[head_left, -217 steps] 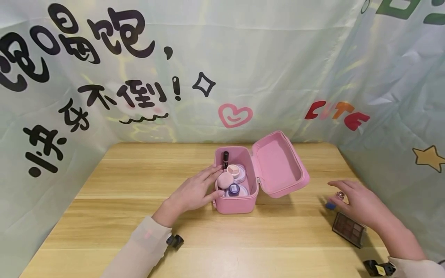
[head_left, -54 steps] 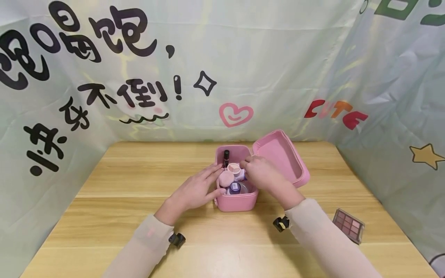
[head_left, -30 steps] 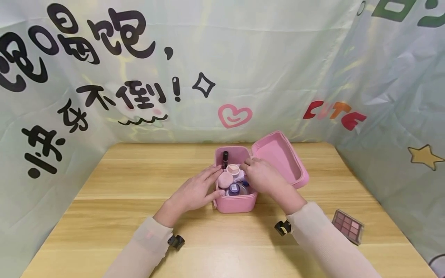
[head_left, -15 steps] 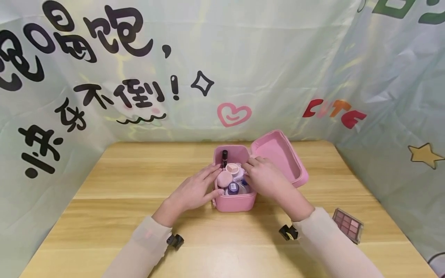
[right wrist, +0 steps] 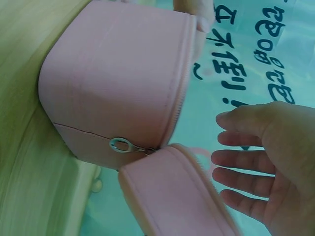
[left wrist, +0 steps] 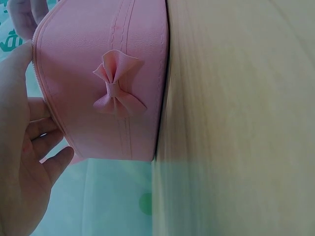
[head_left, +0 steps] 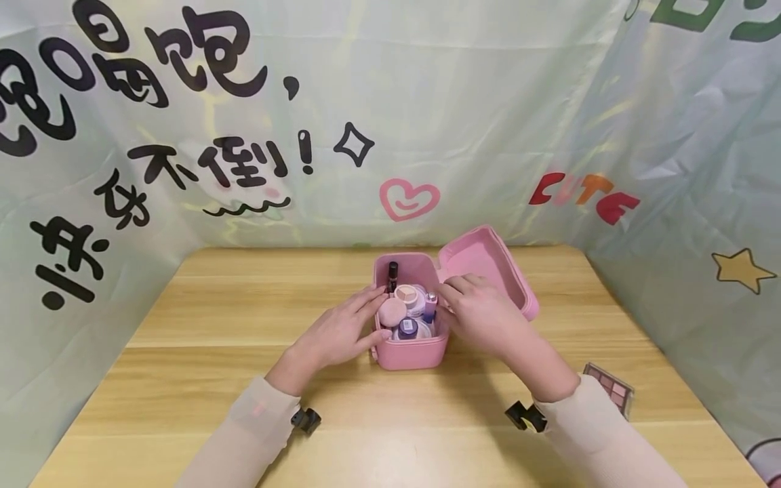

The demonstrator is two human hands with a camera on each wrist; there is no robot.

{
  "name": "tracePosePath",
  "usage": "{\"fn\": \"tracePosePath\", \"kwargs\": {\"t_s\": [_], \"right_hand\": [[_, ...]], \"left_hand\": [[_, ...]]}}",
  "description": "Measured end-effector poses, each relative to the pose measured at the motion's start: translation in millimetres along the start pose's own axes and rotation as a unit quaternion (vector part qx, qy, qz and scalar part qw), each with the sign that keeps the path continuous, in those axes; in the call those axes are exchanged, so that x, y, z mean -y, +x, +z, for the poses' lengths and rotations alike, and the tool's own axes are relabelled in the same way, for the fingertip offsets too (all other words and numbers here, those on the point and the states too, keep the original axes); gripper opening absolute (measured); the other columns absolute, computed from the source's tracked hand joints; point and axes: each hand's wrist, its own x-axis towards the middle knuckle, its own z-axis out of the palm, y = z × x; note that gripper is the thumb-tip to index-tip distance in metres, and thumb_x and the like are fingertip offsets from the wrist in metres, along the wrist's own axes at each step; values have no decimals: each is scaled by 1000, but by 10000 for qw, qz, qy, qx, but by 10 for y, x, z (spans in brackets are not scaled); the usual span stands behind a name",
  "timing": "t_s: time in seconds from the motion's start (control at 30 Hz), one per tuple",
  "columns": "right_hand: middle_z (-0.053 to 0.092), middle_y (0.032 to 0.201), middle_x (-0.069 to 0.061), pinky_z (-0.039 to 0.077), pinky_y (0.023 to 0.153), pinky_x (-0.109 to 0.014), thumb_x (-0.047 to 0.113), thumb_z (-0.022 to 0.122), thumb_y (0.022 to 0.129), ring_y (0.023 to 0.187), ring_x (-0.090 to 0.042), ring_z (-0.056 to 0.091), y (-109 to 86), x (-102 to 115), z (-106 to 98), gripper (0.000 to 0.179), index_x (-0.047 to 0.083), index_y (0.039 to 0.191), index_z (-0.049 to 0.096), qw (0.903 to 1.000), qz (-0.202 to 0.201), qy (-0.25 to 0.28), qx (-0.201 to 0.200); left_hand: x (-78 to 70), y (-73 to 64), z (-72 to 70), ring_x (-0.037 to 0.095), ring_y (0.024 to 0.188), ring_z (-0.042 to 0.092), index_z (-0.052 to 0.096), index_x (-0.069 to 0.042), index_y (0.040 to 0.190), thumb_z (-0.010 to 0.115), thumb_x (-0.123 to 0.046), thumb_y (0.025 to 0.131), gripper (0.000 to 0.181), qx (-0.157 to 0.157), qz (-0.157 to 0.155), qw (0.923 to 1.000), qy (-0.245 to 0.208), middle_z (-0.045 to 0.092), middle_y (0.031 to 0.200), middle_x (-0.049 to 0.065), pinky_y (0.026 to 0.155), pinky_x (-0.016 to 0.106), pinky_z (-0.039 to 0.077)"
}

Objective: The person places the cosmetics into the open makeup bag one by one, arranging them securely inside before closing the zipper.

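Note:
A pink makeup case (head_left: pixel 410 356) stands with its lid (head_left: pixel 488 268) swung back to the right. My left hand (head_left: pixel 335 332) rests on its left rim, fingers extended; the left wrist view shows the thumb and fingers at the zipped edge above a bow (left wrist: pixel 113 88). My right hand (head_left: pixel 482 313) hovers over the right rim, holding nothing, fingers apart in the right wrist view. Just left of its fingertips sits a small bottle with a blue base (head_left: pixel 430 308). Beside it are a round pink puff (head_left: pixel 392 312), a dark-lidded jar (head_left: pixel 407 329), a three-tone compact (head_left: pixel 405 294) and a black tube (head_left: pixel 392 276).
An eyeshadow palette (head_left: pixel 616 388) lies on the wooden table (head_left: pixel 244 298) at right, partly behind the right sleeve (head_left: pixel 604 427). A printed cloth (head_left: pixel 500 102) hangs around the back and sides.
My right hand was by the small blue item near the palette, then reached into the case. It has since drawn back rightward, leaving the small bottle inside. My left hand stays put.

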Motion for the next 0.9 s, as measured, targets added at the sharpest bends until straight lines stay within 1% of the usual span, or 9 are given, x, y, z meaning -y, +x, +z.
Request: {"fn": "tracePosePath", "kwargs": {"t_s": [0.23,0.4,0.43,0.5,0.57,0.67,0.8,0.9], "right_hand": [[68,100,-12,51,91,-47,14,75,82,96,-33,64,-156,-5,-120,28,2,107,69,9987,-86,-65,-490],[68,101,-13,51,89,-50,17,72,84,97,-34,63,-299,-4,-190,31,0,109,68,9975,-85,63,-701],[67,102,-13,51,89,-50,19,70,86,97,-35,63,-330,-5,-208,30,0,109,68,9971,-77,100,-748],[67,102,-14,51,88,-51,25,61,94,96,-35,63,-392,-12,-243,30,0,109,68,9963,-44,129,-845],[67,103,-14,51,88,-51,33,50,101,96,-36,62,-451,-23,-281,38,0,110,68,9956,-9,151,-923],[67,103,-14,52,87,-51,41,35,105,96,-35,62,-533,-40,-331,53,0,110,67,9948,42,138,-1011],[67,104,-11,53,84,-51,45,33,105,95,-32,63,-635,-59,-383,55,1,109,67,9938,174,100,-1096],[67,104,-11,54,82,-50,46,34,104,94,-31,64,-705,-76,-404,56,2,108,68,9928,247,72,-1172]], "left_hand": [[-9,36,-17,26,144,28,36,-6,151,31,-66,98,80,41,11,10000,0,30,157,9,113,44,32],[-12,43,-14,28,143,29,38,-4,150,29,-66,98,81,43,39,10000,-64,32,156,11,111,48,35],[-13,44,-12,28,143,29,38,-4,150,29,-66,98,81,39,43,10000,-81,32,156,11,111,48,35],[-14,45,-7,28,143,28,38,-4,149,30,-66,98,81,20,48,9999,-122,33,156,12,110,49,36],[-15,43,-3,28,144,28,38,-4,149,31,-65,98,81,-1,59,9999,-146,33,156,12,110,49,36],[-18,33,-1,27,144,27,38,-4,150,31,-65,98,80,12,30,9999,-107,32,157,10,111,47,35],[-20,14,-1,24,145,25,36,-6,151,30,-66,98,80,109,-61,9999,-31,29,158,5,113,43,32],[-17,2,-7,24,145,25,36,-6,151,33,-64,98,78,114,-85,9999,-67,28,159,6,113,44,33]]}}
